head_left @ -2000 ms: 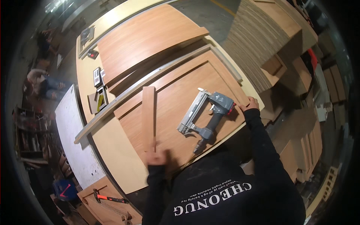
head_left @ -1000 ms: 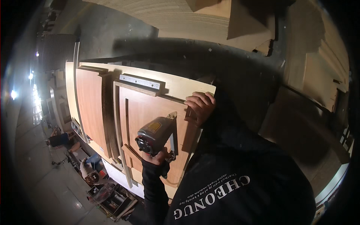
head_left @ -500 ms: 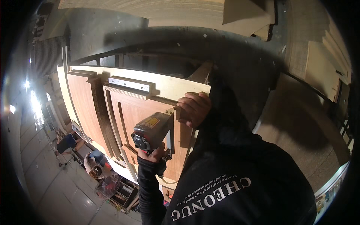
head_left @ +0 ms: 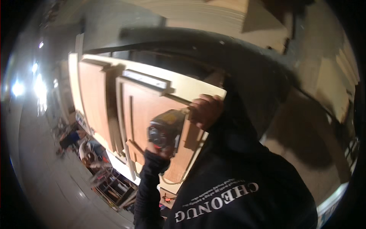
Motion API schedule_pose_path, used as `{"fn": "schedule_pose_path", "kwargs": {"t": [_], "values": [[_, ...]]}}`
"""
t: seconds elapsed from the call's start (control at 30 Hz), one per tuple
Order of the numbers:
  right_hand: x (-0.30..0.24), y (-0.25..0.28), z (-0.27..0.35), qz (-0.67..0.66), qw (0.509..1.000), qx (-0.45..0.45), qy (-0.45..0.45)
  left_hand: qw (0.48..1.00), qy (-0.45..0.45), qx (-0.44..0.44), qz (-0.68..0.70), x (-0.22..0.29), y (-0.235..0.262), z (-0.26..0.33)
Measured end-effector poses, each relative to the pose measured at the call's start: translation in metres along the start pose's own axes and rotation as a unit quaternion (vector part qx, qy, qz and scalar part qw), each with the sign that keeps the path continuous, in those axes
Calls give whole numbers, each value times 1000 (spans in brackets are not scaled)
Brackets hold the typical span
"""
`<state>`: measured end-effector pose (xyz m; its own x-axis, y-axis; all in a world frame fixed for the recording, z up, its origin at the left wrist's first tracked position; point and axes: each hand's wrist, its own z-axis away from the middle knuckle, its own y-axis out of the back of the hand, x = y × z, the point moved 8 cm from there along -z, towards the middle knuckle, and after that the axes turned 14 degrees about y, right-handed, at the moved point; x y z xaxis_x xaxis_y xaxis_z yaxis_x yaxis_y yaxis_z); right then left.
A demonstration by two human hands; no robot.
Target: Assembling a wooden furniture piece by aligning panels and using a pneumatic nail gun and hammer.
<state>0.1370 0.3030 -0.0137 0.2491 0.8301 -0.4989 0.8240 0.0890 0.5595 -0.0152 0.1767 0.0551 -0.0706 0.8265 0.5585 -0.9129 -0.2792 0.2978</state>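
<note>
My left hand (head_left: 162, 150) is wrapped around the handle of a grey nail gun (head_left: 166, 128), somewhat blurred. The gun's top end reaches the corner of a reddish wooden panel (head_left: 143, 103) framed by raised strips. At that corner, next to the gun, the fingers of my right hand (head_left: 206, 110) close over a short wooden strip (head_left: 185, 110), partly hidden by the hand and gun. Under the panel lies a pale board (head_left: 190, 84), its corner just beyond my right hand. A thin hose (head_left: 167, 182) shows below the gun.
A pale metal-looking bar (head_left: 145, 79) lies along the panel's far edge. Another reddish panel (head_left: 93, 99) is to the left. Two people (head_left: 71, 139) work at lower left, near a cluttered cart (head_left: 114, 189). Stacked boards (head_left: 213, 11) stand at the back; a large brown sheet (head_left: 305, 126) is at right.
The whole view has shifted, so the panels and both hands appear farther right, with more blur. Both hands keep their places on the nail gun and at the panel corner.
</note>
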Motion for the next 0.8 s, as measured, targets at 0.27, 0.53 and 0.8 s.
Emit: {"fn": "schedule_pose_path", "kwargs": {"t": [0.27, 0.53, 0.8], "values": [[-10, -7, 3, -17, 990, -142, -19, 990, -1, 143, 15, -70, 3, 80], [-27, 2, 3, -12, 995, -73, 66, 915, -9, 399, 58, -244, 68, 227], [-224, -129, 46, -330, 889, -315, 45, 767, 87, 589, 240, -458, 95, 350]]}}
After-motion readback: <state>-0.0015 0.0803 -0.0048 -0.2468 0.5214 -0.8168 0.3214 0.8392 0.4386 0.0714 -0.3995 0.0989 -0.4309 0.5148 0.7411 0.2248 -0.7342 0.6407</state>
